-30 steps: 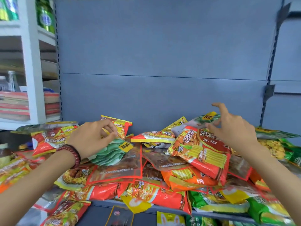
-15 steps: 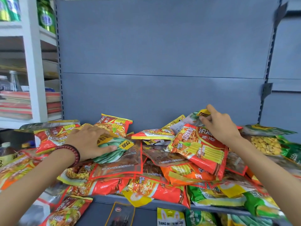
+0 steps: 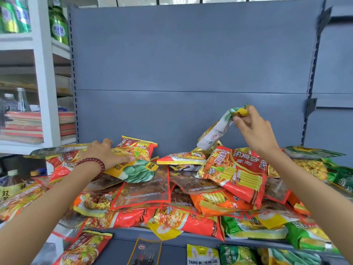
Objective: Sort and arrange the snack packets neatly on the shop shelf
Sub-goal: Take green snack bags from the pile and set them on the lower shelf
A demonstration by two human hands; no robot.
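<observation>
My R grip (image 3: 250, 127) pinching white-green packet (image 3: 215, 131) by its yellow top corner, packet hanging over pile (image 3: 191, 203) toward back-right of shelf (image 3: 133, 231) — L grip (image 3: 103, 152) released, fingers flat on green-leaf packet (image 3: 137, 173) at pile's back-left, some pkts overhanging shelf front edge

**A:** What carries everything?

**B:** A grey metal shelf (image 3: 129, 233) with a flat grey back panel (image 3: 191, 73) rising behind it. A loose heap of snack packets (image 3: 235, 176) covers it from side to side.

**A:** How do they lie?

**B:** Mostly flat, crisscrossed and overlapping. Red and orange noodle packets (image 3: 191, 222) and green packets (image 3: 246, 227) overhang the front lip. Brown clear pouches (image 3: 143, 190) lie mid-heap.
</observation>
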